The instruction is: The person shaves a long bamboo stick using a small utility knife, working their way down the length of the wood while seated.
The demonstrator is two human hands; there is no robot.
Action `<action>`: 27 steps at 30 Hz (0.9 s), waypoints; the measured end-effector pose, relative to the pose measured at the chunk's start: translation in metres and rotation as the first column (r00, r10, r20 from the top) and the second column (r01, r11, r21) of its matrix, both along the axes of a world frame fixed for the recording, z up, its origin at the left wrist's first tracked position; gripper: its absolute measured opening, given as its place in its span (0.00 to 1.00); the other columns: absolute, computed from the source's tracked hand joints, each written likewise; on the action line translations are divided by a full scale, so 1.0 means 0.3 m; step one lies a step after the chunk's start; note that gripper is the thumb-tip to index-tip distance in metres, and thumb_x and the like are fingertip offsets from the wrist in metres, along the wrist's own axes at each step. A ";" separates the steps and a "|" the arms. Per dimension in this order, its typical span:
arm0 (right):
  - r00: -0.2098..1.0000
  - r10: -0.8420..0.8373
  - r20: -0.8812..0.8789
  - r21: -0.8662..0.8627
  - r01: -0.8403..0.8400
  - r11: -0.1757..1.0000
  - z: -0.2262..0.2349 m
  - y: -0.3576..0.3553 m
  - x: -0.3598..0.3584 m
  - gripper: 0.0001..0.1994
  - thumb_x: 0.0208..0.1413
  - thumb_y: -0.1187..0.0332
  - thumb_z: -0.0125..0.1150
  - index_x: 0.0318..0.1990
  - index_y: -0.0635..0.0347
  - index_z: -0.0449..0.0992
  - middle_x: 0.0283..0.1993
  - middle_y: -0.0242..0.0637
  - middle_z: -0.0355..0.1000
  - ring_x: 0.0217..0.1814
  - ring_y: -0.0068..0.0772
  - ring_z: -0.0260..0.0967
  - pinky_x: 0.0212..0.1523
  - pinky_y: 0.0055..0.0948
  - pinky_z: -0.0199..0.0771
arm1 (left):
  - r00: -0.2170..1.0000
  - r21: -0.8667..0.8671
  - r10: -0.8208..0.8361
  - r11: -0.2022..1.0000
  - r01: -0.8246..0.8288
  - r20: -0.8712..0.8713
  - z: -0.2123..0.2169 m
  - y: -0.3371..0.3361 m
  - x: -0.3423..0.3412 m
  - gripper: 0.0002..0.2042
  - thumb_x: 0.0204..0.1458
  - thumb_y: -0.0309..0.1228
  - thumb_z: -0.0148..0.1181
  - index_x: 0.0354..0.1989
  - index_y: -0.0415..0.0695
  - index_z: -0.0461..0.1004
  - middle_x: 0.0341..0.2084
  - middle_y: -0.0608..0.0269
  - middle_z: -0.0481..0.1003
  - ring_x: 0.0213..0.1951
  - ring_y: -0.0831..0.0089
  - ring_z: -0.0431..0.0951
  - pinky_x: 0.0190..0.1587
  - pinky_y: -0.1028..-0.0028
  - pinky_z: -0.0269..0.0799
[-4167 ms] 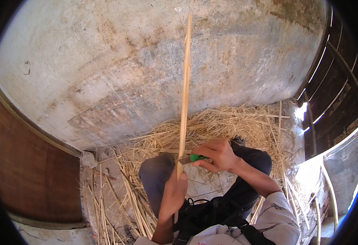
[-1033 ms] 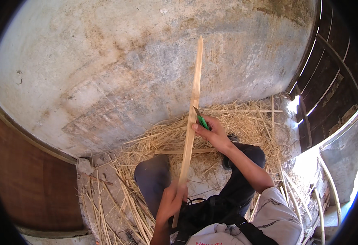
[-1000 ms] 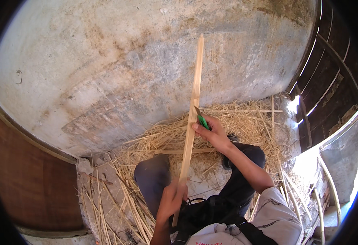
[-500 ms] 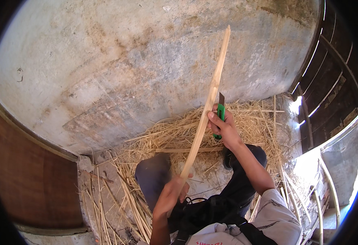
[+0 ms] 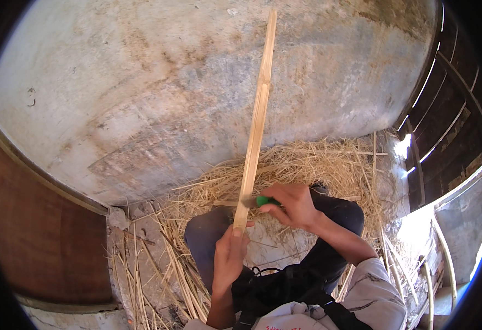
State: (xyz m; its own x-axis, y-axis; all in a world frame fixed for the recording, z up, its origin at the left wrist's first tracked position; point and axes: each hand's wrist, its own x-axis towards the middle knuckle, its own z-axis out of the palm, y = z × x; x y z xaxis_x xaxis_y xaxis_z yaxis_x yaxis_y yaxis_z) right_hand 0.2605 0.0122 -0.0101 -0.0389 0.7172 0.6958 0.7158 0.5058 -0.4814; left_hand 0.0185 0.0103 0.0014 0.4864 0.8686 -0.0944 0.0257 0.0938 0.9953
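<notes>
A long, pale bamboo strip (image 5: 256, 126) rises from above my left knee toward the wall, with a node partway up. My left hand (image 5: 231, 252) is closed around its lower end, the thumb lying along its face. In my right hand (image 5: 296, 204) is a green utility knife (image 5: 265, 201), gripped in closed fingers. Its blurred blade lies across the strip just above my left hand, and seems to touch it. Most of the knife's handle is hidden by my fingers.
Thin shavings (image 5: 329, 162) are heaped along the foot of the stained wall (image 5: 197, 110). Split strips (image 5: 177, 269) lie on the floor at left. Several poles (image 5: 444, 253) stand at right, near dark boards (image 5: 444, 110). A brown panel (image 5: 43, 231) is at far left.
My right hand has come down and left, bringing the knife blade onto the strip near my left hand. The strip now stands more upright, its tip shifted left.
</notes>
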 end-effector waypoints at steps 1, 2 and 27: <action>0.999 0.018 0.034 0.009 -0.018 1.000 0.006 -0.005 -0.019 0.16 0.58 0.56 0.75 0.47 0.56 0.83 0.33 0.35 0.78 0.28 0.43 0.78 0.29 0.38 0.76 | 1.000 0.054 0.011 0.998 -0.011 -0.013 -0.003 0.003 0.003 0.20 0.78 0.38 0.43 0.60 0.37 0.77 0.23 0.77 0.61 0.24 0.87 0.58 0.27 0.80 0.54; 0.997 0.035 0.067 0.017 -0.036 0.999 0.013 -0.007 -0.034 0.17 0.58 0.55 0.75 0.47 0.56 0.83 0.33 0.34 0.78 0.27 0.42 0.77 0.29 0.37 0.76 | 0.999 0.108 0.023 0.994 -0.020 -0.026 -0.010 0.005 0.010 0.19 0.79 0.38 0.43 0.59 0.38 0.77 0.23 0.77 0.62 0.23 0.88 0.58 0.25 0.81 0.53; 0.966 -0.171 0.196 0.095 0.155 0.983 0.029 -0.007 -0.062 0.16 0.58 0.51 0.75 0.45 0.49 0.84 0.25 0.29 0.71 0.23 0.33 0.75 0.23 0.34 0.72 | 0.927 0.431 0.261 0.893 -0.127 -0.267 0.013 -0.042 0.023 0.14 0.75 0.31 0.48 0.48 0.36 0.80 0.20 0.66 0.69 0.23 0.81 0.66 0.26 0.73 0.61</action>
State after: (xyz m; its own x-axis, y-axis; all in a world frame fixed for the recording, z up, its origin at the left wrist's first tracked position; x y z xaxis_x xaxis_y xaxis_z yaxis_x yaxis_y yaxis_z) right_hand 0.2420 0.0100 -0.0013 -0.0720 0.6692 0.7395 0.8700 0.4048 -0.2816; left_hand 0.0253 -0.0023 0.0053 0.3075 0.9374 0.1633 0.3618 -0.2739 0.8911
